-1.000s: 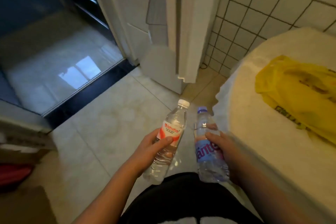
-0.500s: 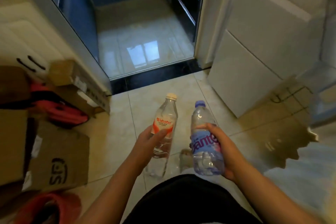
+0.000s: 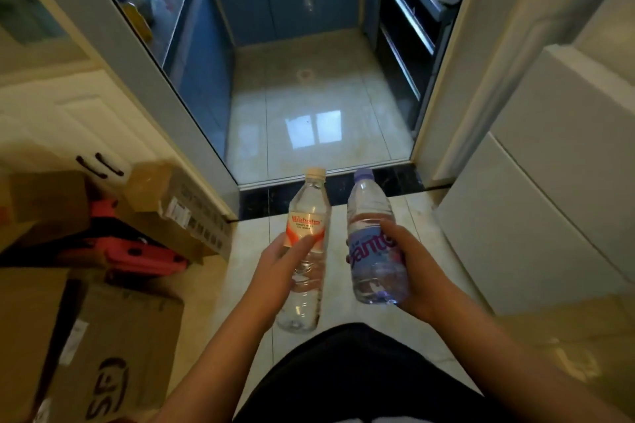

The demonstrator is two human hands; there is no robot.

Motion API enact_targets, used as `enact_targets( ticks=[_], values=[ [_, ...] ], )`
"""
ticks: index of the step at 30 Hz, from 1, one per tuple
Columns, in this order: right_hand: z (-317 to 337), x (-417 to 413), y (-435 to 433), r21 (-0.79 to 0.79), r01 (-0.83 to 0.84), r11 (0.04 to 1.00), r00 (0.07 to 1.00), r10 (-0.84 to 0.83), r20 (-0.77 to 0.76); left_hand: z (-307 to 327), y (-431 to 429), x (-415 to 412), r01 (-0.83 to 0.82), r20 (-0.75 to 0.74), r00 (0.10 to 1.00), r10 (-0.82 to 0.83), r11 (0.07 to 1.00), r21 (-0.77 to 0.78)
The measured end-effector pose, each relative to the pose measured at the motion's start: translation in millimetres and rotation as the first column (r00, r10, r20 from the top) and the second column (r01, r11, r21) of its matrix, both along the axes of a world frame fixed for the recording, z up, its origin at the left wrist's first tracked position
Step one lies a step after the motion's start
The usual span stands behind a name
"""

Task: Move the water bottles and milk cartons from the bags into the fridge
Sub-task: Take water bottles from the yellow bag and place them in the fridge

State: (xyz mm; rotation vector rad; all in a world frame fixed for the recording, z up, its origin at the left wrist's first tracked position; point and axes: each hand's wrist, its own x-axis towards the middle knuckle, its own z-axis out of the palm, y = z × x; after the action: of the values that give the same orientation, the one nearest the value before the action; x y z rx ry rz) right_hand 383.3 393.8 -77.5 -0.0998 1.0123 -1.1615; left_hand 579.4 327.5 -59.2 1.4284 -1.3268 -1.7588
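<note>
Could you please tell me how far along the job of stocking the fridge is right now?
Done: two bottles are out of the bags. In hand: the left hand grips the red-label bottle and the right hand grips the purple bottle, both upright over the floor. Left: neither is in the fridge yet, and no milk cartons show in this view.

Clear bottle (image 3: 314, 264): transparent smooth plastic, ribbed low down, with a glossy red-and-white label. Tinted bottle (image 3: 371, 251): transparent lilac plastic with a glossy printed wrap. Floor tiles (image 3: 309, 96): glazed and highly polished, mirroring a window. Threshold strip (image 3: 395, 180): dark polished stone, veined. Cardboard boxes (image 3: 113, 336): matt brown paperboard with paper stickers. White panel (image 3: 536, 223): smooth, satin finish. Door pane (image 3: 147, 3): reflective glass.
</note>
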Motion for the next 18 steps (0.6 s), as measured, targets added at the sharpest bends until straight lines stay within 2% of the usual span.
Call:
enact_targets(
  ticks=[2,4,10,14,18],
  values=[
    [4.9,-19.2,-18.4,-0.03,0.017,0.999,0.999,-0.018,-0.038,2.0,-24.2,-23.5,0.005,-0.032,0.999,-0.005,1.0,-0.002],
    [11.0,-38.1,-34.1,-0.056,0.068,0.996,0.984,-0.076,-0.16,3.8,-46.4,-48.6,0.019,-0.047,0.999,-0.019,1.0,0.01],
    [16.4,-109.2,-73.3,-0.177,0.247,0.953,0.819,-0.303,-0.487,9.6,-110.0,-143.4,0.171,-0.105,0.979,-0.176,0.984,-0.054],
    [21.0,-157.6,-85.9,-0.247,0.428,0.87,0.685,-0.49,-0.539,15.7,-147.6,-216.1,0.339,-0.157,0.923,-0.351,0.936,-0.1],
    [38.0,-203.1,-103.6,-0.337,0.522,0.783,0.564,-0.614,-0.552,27.0,-183.2,-294.1,0.511,-0.242,0.813,-0.53,0.848,-0.143]
  ],
)
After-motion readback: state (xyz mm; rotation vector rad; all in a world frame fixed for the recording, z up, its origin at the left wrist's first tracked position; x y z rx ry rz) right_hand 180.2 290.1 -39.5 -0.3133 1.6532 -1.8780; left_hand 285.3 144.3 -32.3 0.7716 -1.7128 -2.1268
